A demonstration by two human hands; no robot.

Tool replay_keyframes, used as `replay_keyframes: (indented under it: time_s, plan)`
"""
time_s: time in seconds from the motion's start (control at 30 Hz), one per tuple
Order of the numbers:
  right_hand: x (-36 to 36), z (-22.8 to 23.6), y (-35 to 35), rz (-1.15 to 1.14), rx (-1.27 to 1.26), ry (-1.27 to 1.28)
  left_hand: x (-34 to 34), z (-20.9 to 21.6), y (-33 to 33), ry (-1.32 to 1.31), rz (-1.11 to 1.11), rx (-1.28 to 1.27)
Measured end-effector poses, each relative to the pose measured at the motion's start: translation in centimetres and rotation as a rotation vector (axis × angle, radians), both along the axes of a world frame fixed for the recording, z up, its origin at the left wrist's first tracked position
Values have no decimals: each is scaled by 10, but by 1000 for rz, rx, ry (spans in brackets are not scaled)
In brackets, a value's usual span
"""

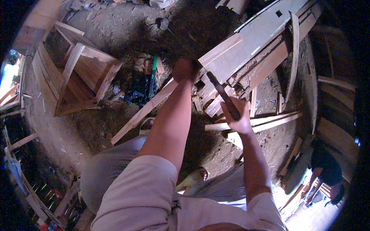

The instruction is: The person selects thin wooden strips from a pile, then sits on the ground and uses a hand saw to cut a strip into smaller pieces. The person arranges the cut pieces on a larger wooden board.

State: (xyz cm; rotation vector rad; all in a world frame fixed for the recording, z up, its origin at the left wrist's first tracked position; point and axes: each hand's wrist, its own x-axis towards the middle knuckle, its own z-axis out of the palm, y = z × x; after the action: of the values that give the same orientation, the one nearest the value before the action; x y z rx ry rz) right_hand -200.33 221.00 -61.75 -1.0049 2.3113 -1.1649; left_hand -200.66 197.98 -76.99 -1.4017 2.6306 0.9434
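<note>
My left hand (186, 70) is in deep shadow near the middle, closed around a long wooden strip (143, 111). The strip slants under my forearm toward the lower left, and a pale length in line with it rests on a wide grey board (254, 44). My right hand (238, 115) is wrapped around a long dark-handled tool (219, 88). Its thin far end points up and left at the strip, close to my left hand; its exact kind cannot be made out. Small wood offcuts (214, 106) lie beneath the tool.
A tapered wooden frame (79, 79) stands on the dirt floor at left. Near it lies a green-and-black tool (153, 75). Loose slats (266, 121) and a curved wooden strip (294, 57) are at right. Another person (325, 165) is at the far lower right.
</note>
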Motion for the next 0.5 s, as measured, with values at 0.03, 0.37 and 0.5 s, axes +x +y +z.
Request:
replay_keyframes:
  time_s: [0.03,0.37,0.5]
  plan:
    - [8,0,17,-35,-36,72,-4,8,3,10,14,27]
    - [46,91,66,-56,281,-73,-2,7,-4,-61,-3,31]
    - [46,95,43,-88,267,-45,1,14,-3,-59,-16,18]
